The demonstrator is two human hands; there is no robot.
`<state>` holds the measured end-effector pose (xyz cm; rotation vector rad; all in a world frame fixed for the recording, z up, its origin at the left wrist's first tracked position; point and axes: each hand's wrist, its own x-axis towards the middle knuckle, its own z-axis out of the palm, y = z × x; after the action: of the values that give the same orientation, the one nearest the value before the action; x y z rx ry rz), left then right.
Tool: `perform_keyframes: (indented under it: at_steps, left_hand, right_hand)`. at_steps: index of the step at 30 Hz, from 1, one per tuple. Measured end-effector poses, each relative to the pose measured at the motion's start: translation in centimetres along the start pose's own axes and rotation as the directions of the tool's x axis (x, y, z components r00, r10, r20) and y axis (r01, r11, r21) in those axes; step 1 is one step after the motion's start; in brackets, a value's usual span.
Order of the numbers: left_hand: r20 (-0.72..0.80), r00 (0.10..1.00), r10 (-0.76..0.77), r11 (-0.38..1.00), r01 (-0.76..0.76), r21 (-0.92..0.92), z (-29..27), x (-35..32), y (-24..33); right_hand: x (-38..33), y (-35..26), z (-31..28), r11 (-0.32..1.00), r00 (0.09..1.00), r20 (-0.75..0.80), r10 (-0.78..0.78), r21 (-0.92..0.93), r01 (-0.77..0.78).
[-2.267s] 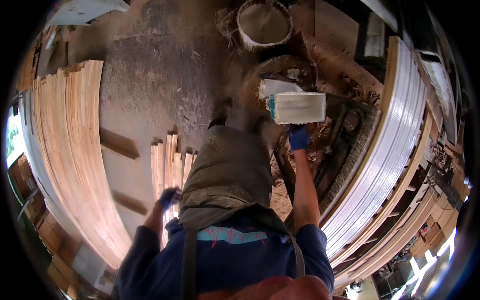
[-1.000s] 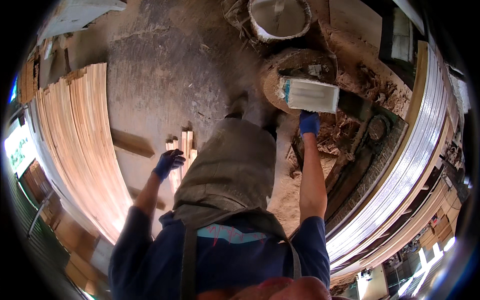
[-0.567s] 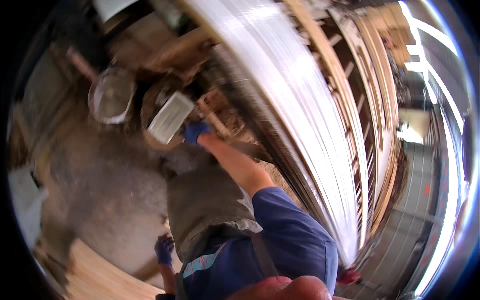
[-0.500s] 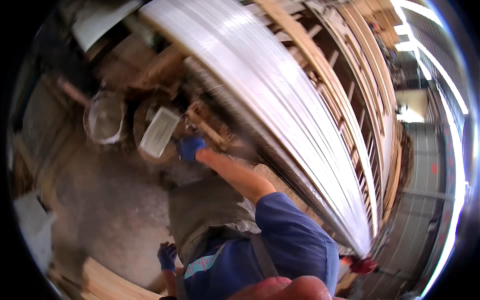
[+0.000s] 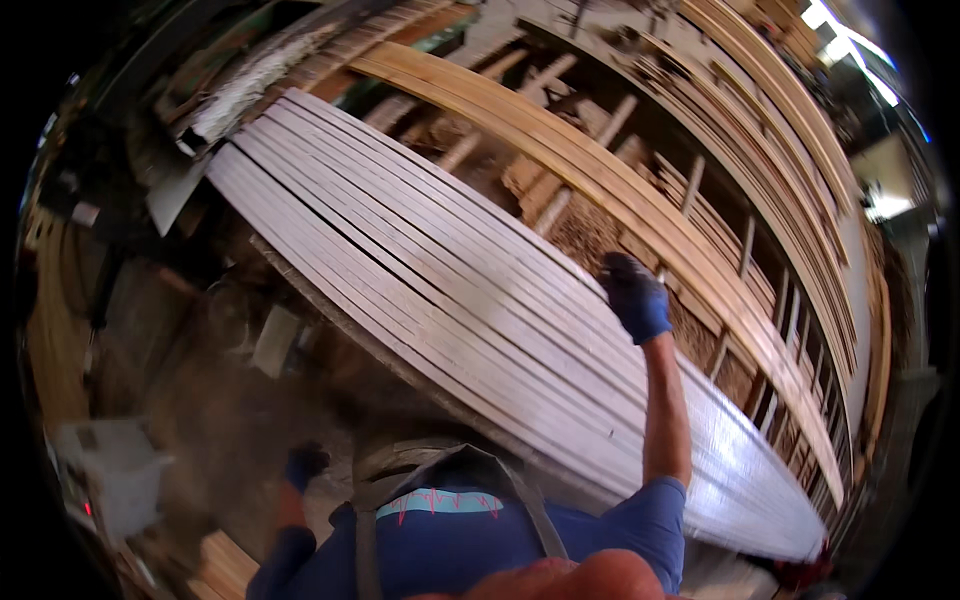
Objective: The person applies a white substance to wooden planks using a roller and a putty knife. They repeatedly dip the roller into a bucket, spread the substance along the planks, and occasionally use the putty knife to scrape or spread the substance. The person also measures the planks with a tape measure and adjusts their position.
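My right hand (image 5: 637,300), in a blue glove with dark fingers, reaches across a row of long white-coated boards (image 5: 400,255). It is at their far edge, beside a gap above wood scraps. Its fingers look curled in; whatever they may hold is hidden. My left hand (image 5: 307,463), gloved as well, hangs low at my left side, away from the boards. It is dark and blurred, so its fingers do not show clearly. The boards lie side by side, running from upper left to lower right, with a dark gap between two of them.
Beyond the boards run long bare wooden strips (image 5: 560,130) over a rack with crossbars. Wood shavings (image 5: 588,238) lie beneath. On the floor at left stand a pale rectangular container (image 5: 275,340) and a grey box (image 5: 115,480). A machine with a white-crusted part (image 5: 240,100) is at upper left.
My view has swung from the floor containers to the boards. My right hand has moved from beside the pale container up and across to the boards' far edge. My left hand remains low.
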<state>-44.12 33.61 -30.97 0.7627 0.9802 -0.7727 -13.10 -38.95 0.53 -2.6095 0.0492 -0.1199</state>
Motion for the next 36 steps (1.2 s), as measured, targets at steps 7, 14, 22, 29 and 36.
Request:
perform_keyframes:
  at_steps: [7,14,22,29,36]
  left_hand:
    - [-0.225,0.767,0.601,0.671,-0.332,0.663,10.1,-8.6,10.6]
    - [0.176,0.382,0.908,0.204,-0.766,0.609,32.9,-13.6,33.4]
    - [0.432,0.295,0.852,-0.362,-0.265,0.894,44.8,-4.6,56.5]
    - [0.319,0.35,0.881,-0.364,0.069,0.929,50.3,4.0,67.5]
    - [0.158,0.451,0.878,-0.249,0.15,0.957,50.5,10.1,74.2]
  right_hand:
    - [10.9,12.6,0.8,0.908,1.0,0.012,0.0,-0.419,0.005]
    - [13.7,19.1,3.0,0.896,0.998,-0.063,0.023,-0.442,-0.049]
    - [21.0,20.3,2.4,0.729,0.866,-0.263,0.426,-0.468,-0.5]
    - [16.6,4.9,0.4,0.852,0.952,0.035,0.303,-0.458,-0.254]
    - [10.0,4.7,-1.8,0.834,0.873,0.104,0.476,-0.369,-0.41]
